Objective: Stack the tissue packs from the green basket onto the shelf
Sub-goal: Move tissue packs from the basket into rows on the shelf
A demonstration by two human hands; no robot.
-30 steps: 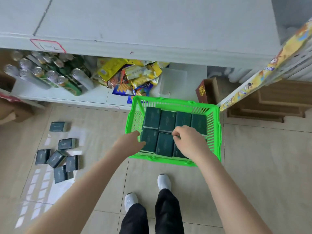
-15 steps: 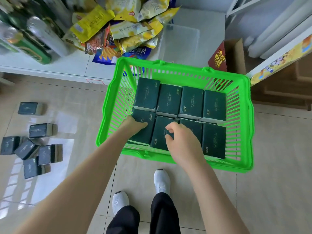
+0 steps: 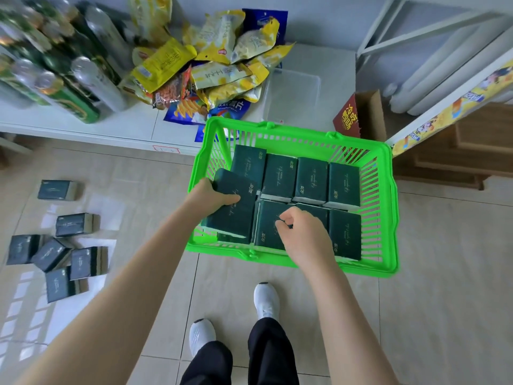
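Observation:
A green basket [image 3: 387,207] stands on the tiled floor against the low white shelf [image 3: 83,126]. Inside it lie several dark green tissue packs [image 3: 311,179] in two rows. My left hand [image 3: 209,197] grips one tissue pack [image 3: 236,207] at the basket's near left corner, lifted and tilted above the others. Over the near row, my right hand [image 3: 304,236] pinches the top of another pack [image 3: 268,226] with curled fingers.
Several more tissue packs [image 3: 59,247] lie scattered on the floor at the left. The shelf holds cans [image 3: 83,84], snack bags [image 3: 216,68] and a clear plastic lid [image 3: 291,95]. A red-brown carton [image 3: 358,112] stands right of the shelf. My feet are just below the basket.
The camera has come closer to the basket. My left hand has taken hold of the near left pack and raised it at a tilt. My right hand has settled on the neighbouring pack.

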